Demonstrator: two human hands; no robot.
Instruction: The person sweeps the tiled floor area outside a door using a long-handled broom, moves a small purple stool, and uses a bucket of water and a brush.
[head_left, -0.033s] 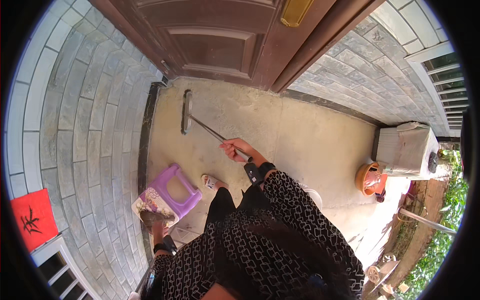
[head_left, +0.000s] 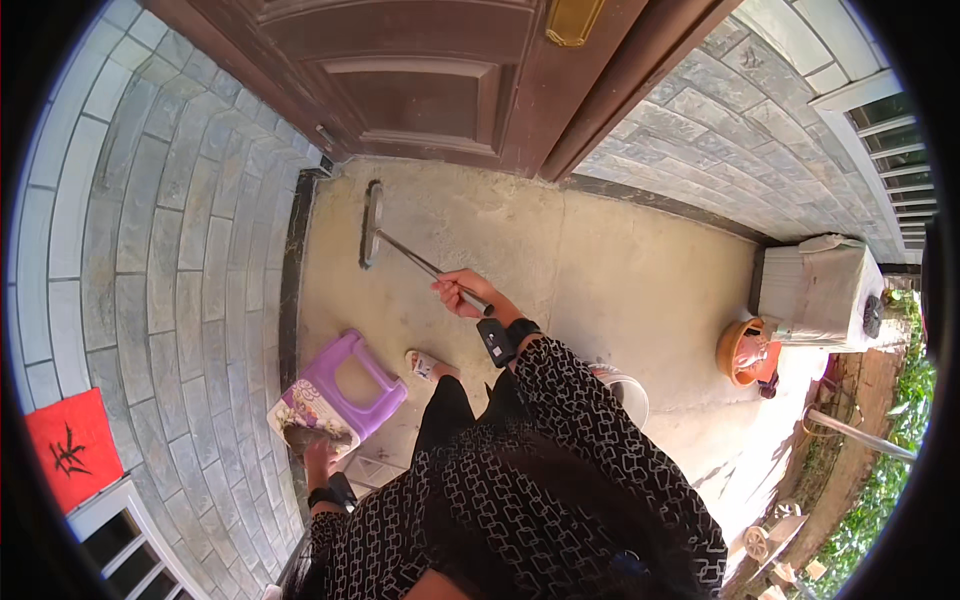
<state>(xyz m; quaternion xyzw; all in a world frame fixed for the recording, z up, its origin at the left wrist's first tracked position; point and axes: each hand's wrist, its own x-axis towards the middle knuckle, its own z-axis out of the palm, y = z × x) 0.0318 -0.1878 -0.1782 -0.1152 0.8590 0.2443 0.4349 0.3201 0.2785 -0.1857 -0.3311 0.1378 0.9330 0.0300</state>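
We see one long-handled floor brush point(head_left: 372, 222) on a rough, pale concrete floor point(head_left: 620, 290): a narrow, dark head with a thin, smooth metal handle point(head_left: 425, 266). The head lies close to the foot of the brown panelled wooden door point(head_left: 420, 80), its long axis running roughly parallel to the left wall; the handle slants from the middle of the head down and to the right, toward us. Our right hand point(head_left: 462, 292) is closed around the near end of the handle, fingers wrapped over it, and a dark band sits on that wrist. Our left hand point(head_left: 318, 455) holds one purple plastic stool point(head_left: 345, 385) by its patterned seat edge; the grip itself is partly hidden, so we judge it closed but cannot confirm finger positions. The stool stands tilted beside the grey tiled wall point(head_left: 150, 260). We count two tiled wall faces, left and right of the door. To the right stand one grey box-shaped container point(head_left: 820, 290), one orange round vessel point(head_left: 745, 350) and one white bucket rim point(head_left: 630, 390). One red paper square point(head_left: 70, 450) hangs on the left wall.
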